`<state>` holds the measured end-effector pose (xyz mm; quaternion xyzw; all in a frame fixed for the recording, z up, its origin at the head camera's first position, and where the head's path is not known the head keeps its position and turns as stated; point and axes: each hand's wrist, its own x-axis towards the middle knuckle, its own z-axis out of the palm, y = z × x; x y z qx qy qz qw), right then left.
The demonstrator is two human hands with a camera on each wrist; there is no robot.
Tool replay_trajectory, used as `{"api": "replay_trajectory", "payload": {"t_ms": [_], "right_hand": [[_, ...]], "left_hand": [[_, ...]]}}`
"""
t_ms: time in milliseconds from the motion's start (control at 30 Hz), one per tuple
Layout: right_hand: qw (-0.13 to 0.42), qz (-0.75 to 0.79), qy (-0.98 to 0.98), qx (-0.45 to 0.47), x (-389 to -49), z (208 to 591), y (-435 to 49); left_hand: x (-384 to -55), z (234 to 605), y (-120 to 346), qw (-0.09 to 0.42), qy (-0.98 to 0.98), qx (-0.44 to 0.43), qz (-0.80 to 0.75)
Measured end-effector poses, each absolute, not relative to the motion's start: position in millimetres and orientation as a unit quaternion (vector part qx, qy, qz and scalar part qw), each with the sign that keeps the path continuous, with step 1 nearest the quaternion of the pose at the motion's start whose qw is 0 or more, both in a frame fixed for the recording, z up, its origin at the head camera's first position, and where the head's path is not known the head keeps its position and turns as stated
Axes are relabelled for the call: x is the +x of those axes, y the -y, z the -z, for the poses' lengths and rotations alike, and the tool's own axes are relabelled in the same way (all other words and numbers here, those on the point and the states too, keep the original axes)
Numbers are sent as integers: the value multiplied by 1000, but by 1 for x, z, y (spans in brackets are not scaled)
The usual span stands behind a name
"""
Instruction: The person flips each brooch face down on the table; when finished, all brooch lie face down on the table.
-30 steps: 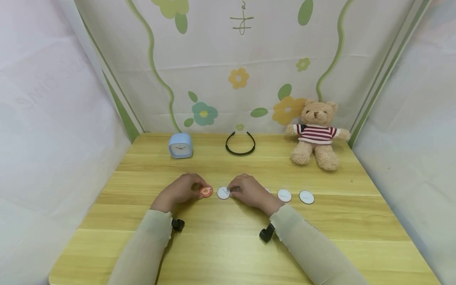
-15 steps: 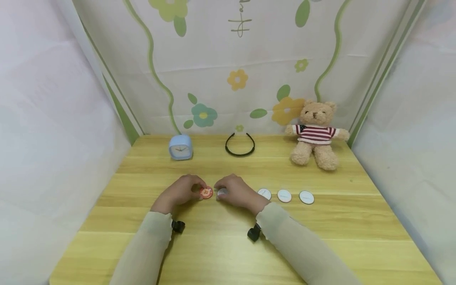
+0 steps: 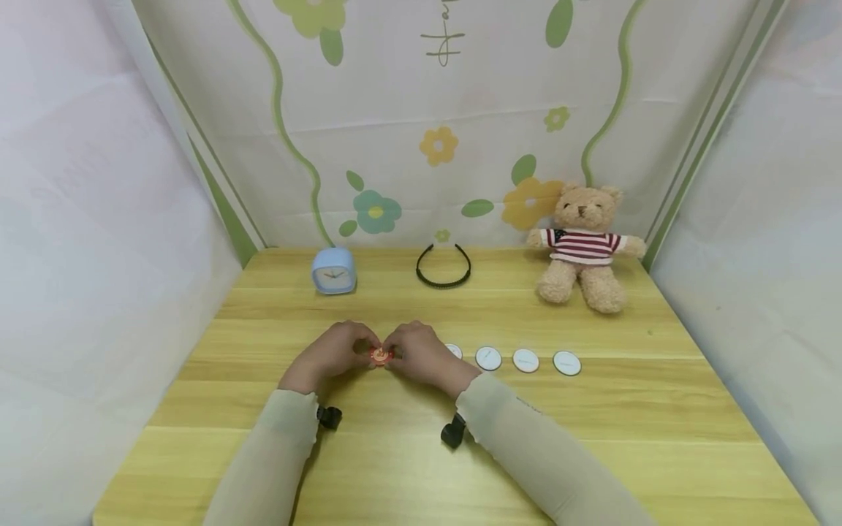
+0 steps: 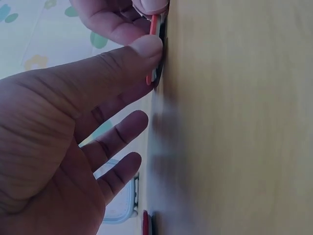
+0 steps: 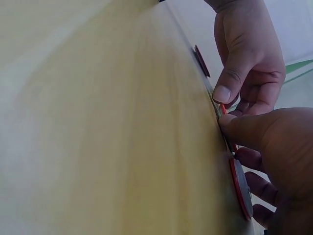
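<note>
A small round red disc with a pale orange printed centre lies on the table between my hands. My left hand pinches its left edge between thumb and fingers. On the opposite edge, my right hand pinches the same disc. In the left wrist view the disc stands edge-on, showing red, pale and dark layers; whether it is one piece or stacked I cannot tell. Beneath the right hand's other fingers is a white-faced disc with a red rim, partly hidden in the head view.
White discs lie in a row to the right. Another disc sits beyond the left hand. At the back stand a blue clock, a black headband and a teddy bear. Fabric walls enclose the wooden table.
My right hand has moved left, off the nearest white disc, and onto the red disc's right edge. That white disc now shows partly behind it. The left hand stays on the red disc.
</note>
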<state>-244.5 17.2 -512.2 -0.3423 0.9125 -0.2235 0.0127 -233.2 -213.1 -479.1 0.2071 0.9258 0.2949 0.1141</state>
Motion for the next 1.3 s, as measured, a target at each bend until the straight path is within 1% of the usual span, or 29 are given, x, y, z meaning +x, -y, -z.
{"api": "replay_trajectory", "payload": {"t_ms": [300, 533, 667, 833, 1000, 1133, 1300], "right_hand": [[-8, 234, -909, -344, -245, 508, -23], [-36, 258, -908, -329, -247, 507, -25], [-38, 276, -908, -313, -247, 505, -25], [-34, 290, -910, -293, -246, 505, -25], [-37, 290, -908, -299, -247, 506, -25], [-19, 307, -903, -300, -247, 507, -25], [28, 346, -893, -285, -247, 507, -26]], "left_hand": [[-235, 478, 222, 125, -923, 204, -301], [-237, 480, 221, 90, -928, 184, -311], [-237, 479, 217, 88, -927, 162, -327], [-236, 478, 215, 67, -928, 170, -325], [-237, 480, 213, 50, -925, 177, -333], [-238, 482, 214, 54, -923, 181, -334], [-237, 483, 213, 73, -919, 182, -342]]}}
